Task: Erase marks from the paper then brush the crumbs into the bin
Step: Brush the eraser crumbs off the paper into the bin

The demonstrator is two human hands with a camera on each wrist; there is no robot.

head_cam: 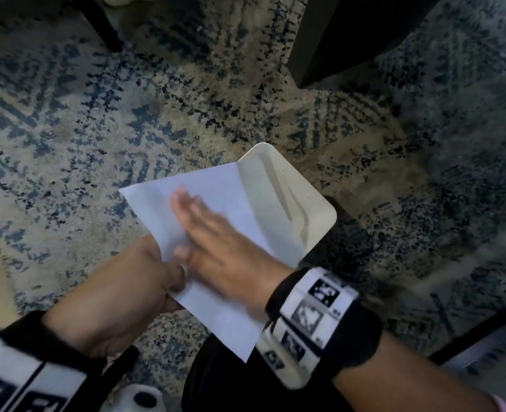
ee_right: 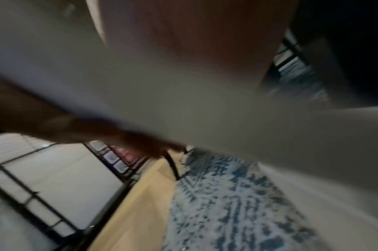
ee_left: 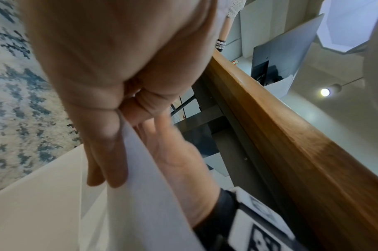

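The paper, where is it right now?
In the head view the paper is held over the cream bin, above the rug: the left hand grips its near edge, the right hand lies flat on top.

The white paper (head_cam: 210, 200) was held tilted over the cream, square, round-cornered bin (head_cam: 278, 188) on the carpet, its far edge overlapping the bin's open mouth.

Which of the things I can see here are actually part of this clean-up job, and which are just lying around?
Part of the job:
- paper, pinched at its edge by the left hand
- right hand, flat on the sheet
- cream bin under the paper's far end

Just there:
- patterned rug
- dark furniture leg
- wooden table edge
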